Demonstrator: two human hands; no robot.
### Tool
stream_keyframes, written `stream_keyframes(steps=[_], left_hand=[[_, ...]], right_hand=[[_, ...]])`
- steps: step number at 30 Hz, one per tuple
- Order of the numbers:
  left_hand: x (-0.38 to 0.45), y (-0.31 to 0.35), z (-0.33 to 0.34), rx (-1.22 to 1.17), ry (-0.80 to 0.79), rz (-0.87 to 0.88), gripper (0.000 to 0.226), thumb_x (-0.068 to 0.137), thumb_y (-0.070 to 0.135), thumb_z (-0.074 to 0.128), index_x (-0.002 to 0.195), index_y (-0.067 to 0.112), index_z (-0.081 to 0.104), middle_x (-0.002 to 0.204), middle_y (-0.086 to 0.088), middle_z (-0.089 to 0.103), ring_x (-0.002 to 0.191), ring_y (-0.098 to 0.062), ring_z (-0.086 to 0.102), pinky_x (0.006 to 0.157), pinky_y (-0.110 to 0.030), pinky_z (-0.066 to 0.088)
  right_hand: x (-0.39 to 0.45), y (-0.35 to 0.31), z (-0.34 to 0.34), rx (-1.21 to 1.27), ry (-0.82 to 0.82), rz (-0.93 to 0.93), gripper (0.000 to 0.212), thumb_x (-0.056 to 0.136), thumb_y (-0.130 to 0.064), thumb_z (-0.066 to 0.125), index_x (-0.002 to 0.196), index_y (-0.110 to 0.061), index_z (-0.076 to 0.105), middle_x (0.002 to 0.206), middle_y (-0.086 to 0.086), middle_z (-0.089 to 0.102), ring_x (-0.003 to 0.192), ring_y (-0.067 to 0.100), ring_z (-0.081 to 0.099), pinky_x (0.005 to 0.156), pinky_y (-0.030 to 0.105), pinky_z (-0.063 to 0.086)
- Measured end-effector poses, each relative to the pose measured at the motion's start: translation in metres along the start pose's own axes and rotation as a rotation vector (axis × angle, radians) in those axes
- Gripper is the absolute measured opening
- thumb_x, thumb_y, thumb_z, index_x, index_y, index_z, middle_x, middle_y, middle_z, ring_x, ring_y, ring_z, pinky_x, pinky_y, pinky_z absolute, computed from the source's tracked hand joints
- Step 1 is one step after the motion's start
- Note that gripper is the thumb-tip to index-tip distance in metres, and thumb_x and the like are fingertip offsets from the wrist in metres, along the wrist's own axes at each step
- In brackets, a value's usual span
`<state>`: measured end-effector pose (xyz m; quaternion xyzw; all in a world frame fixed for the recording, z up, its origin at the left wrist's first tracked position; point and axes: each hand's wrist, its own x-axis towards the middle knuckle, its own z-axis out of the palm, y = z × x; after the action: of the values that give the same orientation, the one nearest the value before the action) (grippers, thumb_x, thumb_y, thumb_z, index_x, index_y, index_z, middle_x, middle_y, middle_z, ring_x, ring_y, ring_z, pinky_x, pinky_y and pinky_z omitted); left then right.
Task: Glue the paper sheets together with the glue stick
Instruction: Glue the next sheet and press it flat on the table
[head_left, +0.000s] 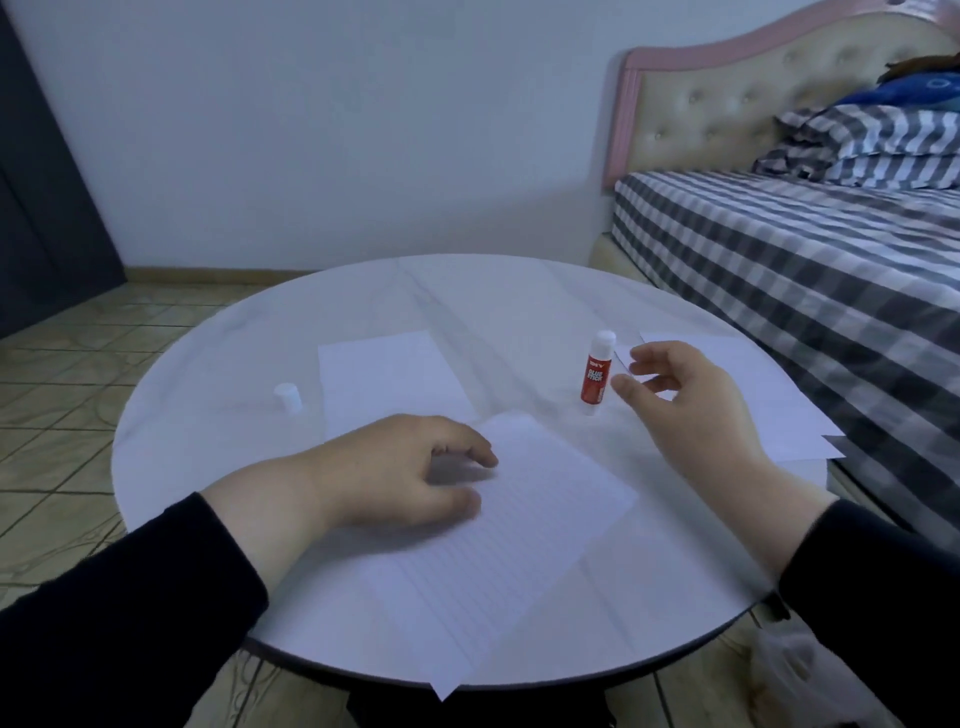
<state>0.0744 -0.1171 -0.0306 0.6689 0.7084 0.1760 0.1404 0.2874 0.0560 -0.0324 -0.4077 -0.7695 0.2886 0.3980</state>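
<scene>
Three paper sheets lie on the round white surface (519, 291): a lined sheet (498, 545) nearest, a far sheet (384, 379) left of centre, and a right sheet (753, 395) overhanging the edge. One glue stick (596, 375) stands upright, its cap (288, 397) apart at the left. The right hand (685, 400) hovers just right of the stick, fingers loosely curled, holding nothing. The left hand (410, 475) rests relaxed on the lined sheet's left part, hiding its fingertips. The right sheet may be more than one; I cannot tell.
</scene>
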Motion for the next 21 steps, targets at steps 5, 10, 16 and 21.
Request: stream_keyframes(steps=[5, 10, 16, 21], left_hand=[[-0.015, -0.04, -0.03, 0.194, 0.151, -0.108, 0.022, 0.09, 0.035, 0.064, 0.112, 0.031, 0.067, 0.119, 0.018, 0.062, 0.114, -0.003, 0.053, 0.081, -0.004, 0.031], [-0.021, -0.068, -0.039, 0.32, 0.179, -0.174, 0.036, 0.092, 0.034, 0.061, 0.126, 0.022, 0.061, 0.135, 0.007, 0.054, 0.128, -0.013, 0.045, 0.104, -0.021, 0.031], [-0.024, -0.078, -0.037, 0.396, 0.052, -0.211, 0.043, 0.095, 0.041, 0.052, 0.136, 0.027, 0.052, 0.144, 0.013, 0.045, 0.133, -0.01, 0.039, 0.108, -0.025, 0.031], [-0.034, -0.09, -0.041, 0.381, -0.029, -0.221, 0.041, 0.094, 0.048, 0.048, 0.124, 0.023, 0.057, 0.132, 0.008, 0.055, 0.12, -0.017, 0.052, 0.1, -0.038, 0.042]], right_hand=[[-0.019, -0.035, 0.01, -0.168, -0.23, -0.24, 0.016, 0.089, -0.032, 0.065, 0.105, -0.034, 0.063, 0.101, -0.019, 0.06, 0.086, -0.006, 0.052, 0.073, -0.003, 0.032], [0.0, -0.064, 0.056, -0.447, -0.566, -0.353, 0.036, 0.093, -0.039, 0.057, 0.128, -0.031, 0.056, 0.136, -0.013, 0.049, 0.119, 0.006, 0.048, 0.098, 0.018, 0.033], [0.031, -0.082, 0.12, -0.621, -0.826, -0.308, 0.068, 0.088, -0.061, 0.052, 0.148, -0.036, 0.031, 0.16, -0.014, 0.016, 0.145, 0.013, 0.021, 0.118, 0.037, 0.017], [0.033, -0.091, 0.154, -0.733, -0.883, -0.313, 0.086, 0.083, -0.075, 0.042, 0.153, -0.034, 0.014, 0.162, -0.011, 0.009, 0.148, 0.016, 0.014, 0.119, 0.051, 0.006]])
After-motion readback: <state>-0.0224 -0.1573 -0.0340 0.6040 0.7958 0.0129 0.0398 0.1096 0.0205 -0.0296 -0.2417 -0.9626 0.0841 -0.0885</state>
